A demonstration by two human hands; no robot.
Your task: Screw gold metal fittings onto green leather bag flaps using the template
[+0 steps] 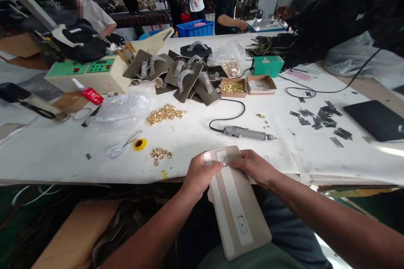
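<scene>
Between my two hands is a flat beige panel [252, 210] with rounded corners and pale strips, tilted over my lap at the table's front edge. My left hand [202, 172] grips its upper left edge, thumb on the face beside a small outlined rectangle. On the upper right edge, my right hand [254, 166] holds it with the thumb near the same rectangle. The fingers behind the panel are hidden. Just beyond lies a grey electric screwdriver [244, 133] with its cord. Left of the hands is a small pile of gold-coloured metal rings [160, 154].
Brown panels with wrapped handles [186, 75] are heaped mid-table, beside a box of gold fittings [232, 87]. Dark metal plates [328, 115] and a black flat object [377, 119] lie right. A larger gold pile [164, 114] and yellow tape roll [139, 144] lie left. People work behind.
</scene>
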